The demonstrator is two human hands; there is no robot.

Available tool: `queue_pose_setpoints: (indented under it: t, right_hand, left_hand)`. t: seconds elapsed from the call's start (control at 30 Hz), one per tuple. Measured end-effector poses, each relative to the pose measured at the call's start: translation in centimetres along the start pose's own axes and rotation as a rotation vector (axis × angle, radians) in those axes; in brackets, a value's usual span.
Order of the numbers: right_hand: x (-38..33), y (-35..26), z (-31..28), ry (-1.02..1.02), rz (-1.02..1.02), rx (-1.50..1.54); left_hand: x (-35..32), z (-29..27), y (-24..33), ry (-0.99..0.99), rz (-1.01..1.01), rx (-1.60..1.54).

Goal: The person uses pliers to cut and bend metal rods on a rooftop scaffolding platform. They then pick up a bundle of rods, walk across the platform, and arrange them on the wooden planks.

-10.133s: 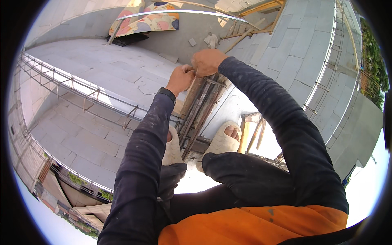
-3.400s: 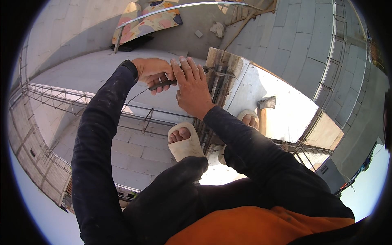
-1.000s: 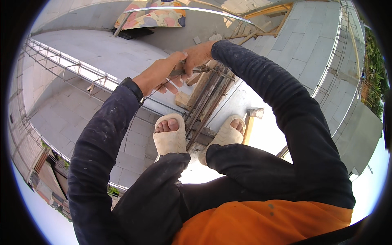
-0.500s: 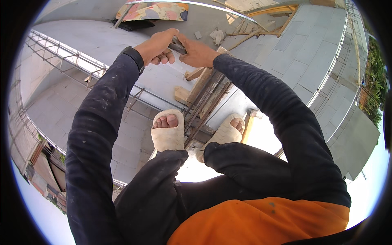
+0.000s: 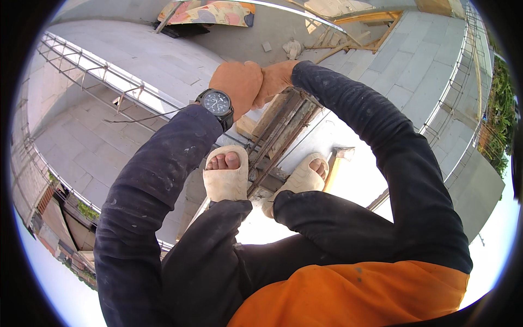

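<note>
left hand (image 5: 237, 82) and right hand (image 5: 275, 79) press together, curled, over the far end of the rebar bundle (image 5: 283, 128) between the sandals (image 5: 226, 174), any grasp hidden; rebar looks heavy, stiff, best gripped mid-shaft.

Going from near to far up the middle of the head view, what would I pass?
Orange garment → dark trouser knees → pale slippers on the dark wooden planks → left hand and right hand pressed together → grey concrete slab → colourful sheet.
</note>
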State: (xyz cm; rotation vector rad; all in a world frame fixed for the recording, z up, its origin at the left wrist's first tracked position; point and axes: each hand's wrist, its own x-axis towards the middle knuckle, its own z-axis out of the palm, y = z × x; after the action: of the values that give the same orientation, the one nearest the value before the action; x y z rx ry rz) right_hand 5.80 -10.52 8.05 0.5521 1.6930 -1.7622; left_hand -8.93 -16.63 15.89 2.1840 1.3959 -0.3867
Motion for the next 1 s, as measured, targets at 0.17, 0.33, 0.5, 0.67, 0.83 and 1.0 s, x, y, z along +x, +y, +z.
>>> queue_pose_setpoints:
  t: [0.17, 0.33, 0.5, 0.67, 0.83, 1.0]
  right_hand:
    - [-4.4, 1.8, 1.7, 0.071, -0.052, -0.184]
    - [-6.6, 3.7, 5.9, 0.282, -0.383, -0.311]
    - [-6.6, 3.5, 7.3, 0.487, -0.542, -0.475]
    - [-6.9, 3.4, 7.1, 0.383, -0.405, -0.207]
    - [-4.4, 0.7, 0.1, 0.096, -0.187, 0.103]
    - [-3.0, -0.6, -0.2, 0.331, -0.065, 0.054]
  left_hand:
    - [-0.9, -2.2, 4.3, 0.033, 0.054, -0.114]
    - [-2.2, -2.4, 7.0, -0.22, -0.012, -0.27]
    - [-3.7, -1.0, 7.7, -0.179, -0.038, -0.392]
    - [-3.8, -1.3, 8.2, -0.242, -0.055, -0.356]
    - [0.1, 0.1, -1.3, -0.271, 0.003, -0.655]
    - [2.1, -0.7, -6.1, -0.569, -0.411, -1.226]
